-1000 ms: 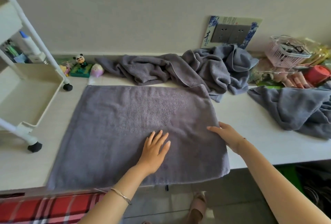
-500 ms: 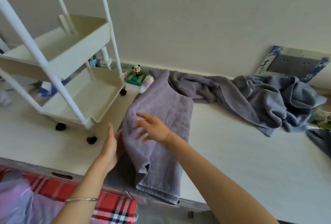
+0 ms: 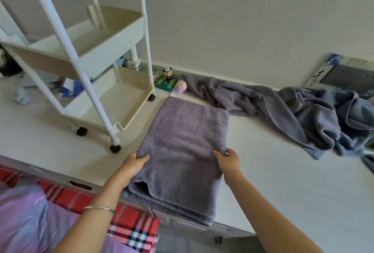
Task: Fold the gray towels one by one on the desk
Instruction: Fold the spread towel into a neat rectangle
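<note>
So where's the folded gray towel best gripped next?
Probably the folded towel by its near short end, from the person's side: it overhangs the desk edge, so a grip slips under both corners. Left hand and right hand pinch the long edges.

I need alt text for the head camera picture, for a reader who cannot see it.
A person's left hand and right hand grip the two side edges of a folded gray towel on a white desk. Crumpled gray towels lie behind it; a white cart stands at left.
</note>
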A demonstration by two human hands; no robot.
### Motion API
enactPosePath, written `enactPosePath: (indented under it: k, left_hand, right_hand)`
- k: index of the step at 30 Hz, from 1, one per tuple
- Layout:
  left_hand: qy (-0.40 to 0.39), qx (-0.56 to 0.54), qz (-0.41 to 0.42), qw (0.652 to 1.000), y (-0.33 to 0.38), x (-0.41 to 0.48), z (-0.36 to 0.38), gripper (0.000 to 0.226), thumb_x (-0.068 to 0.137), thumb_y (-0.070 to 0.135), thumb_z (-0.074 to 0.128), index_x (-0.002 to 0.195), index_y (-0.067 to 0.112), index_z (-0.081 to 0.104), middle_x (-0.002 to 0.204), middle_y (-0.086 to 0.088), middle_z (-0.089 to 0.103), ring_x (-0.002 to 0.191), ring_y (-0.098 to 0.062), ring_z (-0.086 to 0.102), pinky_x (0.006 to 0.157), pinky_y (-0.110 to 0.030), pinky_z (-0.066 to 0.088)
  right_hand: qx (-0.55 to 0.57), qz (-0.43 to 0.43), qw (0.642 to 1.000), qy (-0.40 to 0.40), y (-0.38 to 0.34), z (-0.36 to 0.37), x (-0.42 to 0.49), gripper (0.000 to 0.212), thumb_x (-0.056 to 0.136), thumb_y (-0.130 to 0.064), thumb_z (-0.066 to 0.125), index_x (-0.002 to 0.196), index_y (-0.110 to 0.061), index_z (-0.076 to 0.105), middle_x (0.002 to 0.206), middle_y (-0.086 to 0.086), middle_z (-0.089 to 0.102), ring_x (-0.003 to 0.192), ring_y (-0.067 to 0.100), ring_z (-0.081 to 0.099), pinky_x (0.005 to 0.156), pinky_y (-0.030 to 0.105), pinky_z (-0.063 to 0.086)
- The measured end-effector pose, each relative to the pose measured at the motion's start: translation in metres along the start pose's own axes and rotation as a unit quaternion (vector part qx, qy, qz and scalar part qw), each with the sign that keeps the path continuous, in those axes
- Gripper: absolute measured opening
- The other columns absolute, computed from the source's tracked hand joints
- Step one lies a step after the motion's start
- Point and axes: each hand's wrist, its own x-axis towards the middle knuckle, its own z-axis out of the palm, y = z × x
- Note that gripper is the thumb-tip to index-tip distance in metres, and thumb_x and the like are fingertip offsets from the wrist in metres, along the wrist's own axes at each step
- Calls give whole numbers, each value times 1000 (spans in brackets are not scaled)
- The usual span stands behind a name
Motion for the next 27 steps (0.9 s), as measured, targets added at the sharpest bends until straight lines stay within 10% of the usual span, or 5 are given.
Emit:
enactPosePath:
  k: [8, 14, 18, 27]
  left_hand:
    - [-143, -30, 19, 989, -4, -18, 82, 34, 93, 25, 59, 124, 13, 57, 119, -2, 65, 108, -20, 62, 100, -41, 46]
    - [-162, 0, 15, 987, -18, -53, 87, 24, 86, 31, 67, 108, 21, 63, 102, 5, 70, 95, -12, 67, 87, -30, 53]
    - [-200, -63, -37, 977, -23, -76, 94, 24, 88, 24, 66, 110, 19, 58, 110, 1, 67, 100, -18, 65, 72, -36, 59]
    - [-219, -235, -37, 946, 6, -94, 100, 26, 88, 12, 63, 112, 2, 62, 98, -14, 72, 75, -21, 71, 57, -23, 57]
  right_hand:
    - [-136, -157, 973, 101, 14, -103, -1, 55, 84, -23, 69, 132, -10, 45, 133, 8, 48, 118, 23, 50, 101, 39, 42]
    - [-286, -390, 859, -165, 72, -88, -79, 58, 81, -67, 51, 130, -36, 50, 134, -22, 43, 124, -3, 39, 107, 16, 26]
    - [-328, -442, 818, -170, 115, -80, -80, 62, 82, -69, 47, 135, -38, 46, 146, -22, 33, 137, -7, 19, 115, 18, 9]
    - [-334, -538, 774, -18, 113, -110, -77, 40, 89, -30, 51, 125, -16, 62, 131, -3, 59, 116, 14, 56, 97, 29, 46]
